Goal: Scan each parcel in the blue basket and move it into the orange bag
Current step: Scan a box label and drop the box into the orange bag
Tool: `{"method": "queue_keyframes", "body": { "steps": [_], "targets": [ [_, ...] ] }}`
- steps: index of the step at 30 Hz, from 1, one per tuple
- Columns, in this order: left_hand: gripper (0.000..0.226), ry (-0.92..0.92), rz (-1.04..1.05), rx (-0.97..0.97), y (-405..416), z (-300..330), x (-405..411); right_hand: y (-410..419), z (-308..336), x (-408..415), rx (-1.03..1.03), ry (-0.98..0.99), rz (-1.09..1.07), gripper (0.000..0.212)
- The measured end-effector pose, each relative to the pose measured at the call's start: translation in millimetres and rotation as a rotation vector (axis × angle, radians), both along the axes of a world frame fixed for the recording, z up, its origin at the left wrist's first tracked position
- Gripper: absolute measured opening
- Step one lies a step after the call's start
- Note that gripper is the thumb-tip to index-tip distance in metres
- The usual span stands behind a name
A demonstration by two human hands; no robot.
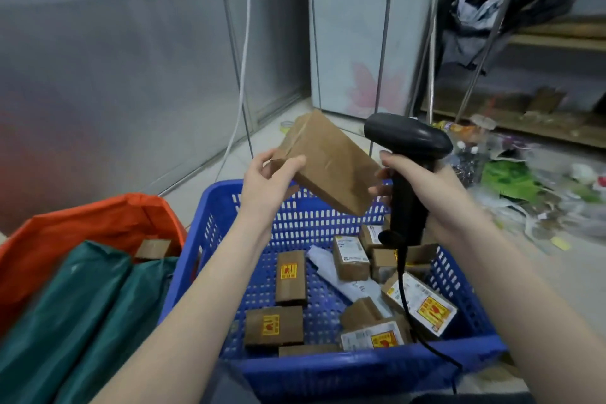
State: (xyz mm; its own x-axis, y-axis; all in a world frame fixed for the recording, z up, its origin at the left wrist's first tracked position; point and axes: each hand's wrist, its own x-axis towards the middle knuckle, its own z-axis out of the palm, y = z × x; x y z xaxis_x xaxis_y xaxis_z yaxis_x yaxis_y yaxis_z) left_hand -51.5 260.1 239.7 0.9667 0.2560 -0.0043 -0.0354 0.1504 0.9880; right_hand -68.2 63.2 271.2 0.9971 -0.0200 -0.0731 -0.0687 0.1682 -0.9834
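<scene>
I have one brown cardboard parcel [323,162] raised at the centre of the frame, above the far rim of the blue basket [328,367]. My left hand [269,185] is clamped on its near left corner, thumb on top and fingers underneath. My right hand [423,187] is closed around the grip of one black scanner [406,154], whose head sits just right of the parcel; some of my right fingers touch the parcel's right end. The scanner's black cable hangs down across the basket.

The parcel is a plain, flat, oblong box, tilted down toward the right, with clear tape along its seam. The face turned to me carries no label that I can see.

In the basket, at lower centre, I count about nine more small brown boxes, several with yellow-and-red stickers or white labels, plus one white wrapped packet [341,275] lying among them.

At lower left stands one orange bag [78,226], touching the basket's left side. It holds two dark green packages [82,315] side by side and one small brown box [154,249] behind them.
</scene>
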Motion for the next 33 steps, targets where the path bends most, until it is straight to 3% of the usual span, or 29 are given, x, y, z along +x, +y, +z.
{"method": "queue_keyframes", "body": {
  "steps": [2,6,10,14,24,30,33],
  "targets": [
    [0.034,-0.029,0.006,-0.043,-6.2,-5.8,-6.7,-0.4,-0.4,-4.3,0.019,0.0,-0.012,0.027],
    [0.047,-0.065,0.033,-0.047,-17.4,-20.4,-11.7,-2.5,-10.0,-5.2,0.057,0.049,-0.047,0.031],
    [0.058,-0.188,0.09,0.248,-25.7,-25.9,-10.8,-7.6,-20.7,-0.1,0.102,0.104,-0.041,0.035],
    [0.068,-0.458,0.134,0.525,-37.4,-28.1,-11.4,-14.5,-22.7,7.2,0.131,0.13,-0.018,0.038],
    [0.063,-0.75,-0.093,0.746,-44.3,-38.4,-12.7,-22.7,-15.7,15.7,0.178,0.157,-0.055,0.04],
    [0.067,-0.764,-0.091,0.746,-47.1,-46.4,-15.0,-18.4,-16.7,11.4,0.178,0.124,-0.062,0.046],
    [0.077,-0.542,-0.108,0.528,-47.6,-41.6,-16.6,-15.1,-20.8,12.7,0.154,0.104,-0.117,0.048]
  ]
}}
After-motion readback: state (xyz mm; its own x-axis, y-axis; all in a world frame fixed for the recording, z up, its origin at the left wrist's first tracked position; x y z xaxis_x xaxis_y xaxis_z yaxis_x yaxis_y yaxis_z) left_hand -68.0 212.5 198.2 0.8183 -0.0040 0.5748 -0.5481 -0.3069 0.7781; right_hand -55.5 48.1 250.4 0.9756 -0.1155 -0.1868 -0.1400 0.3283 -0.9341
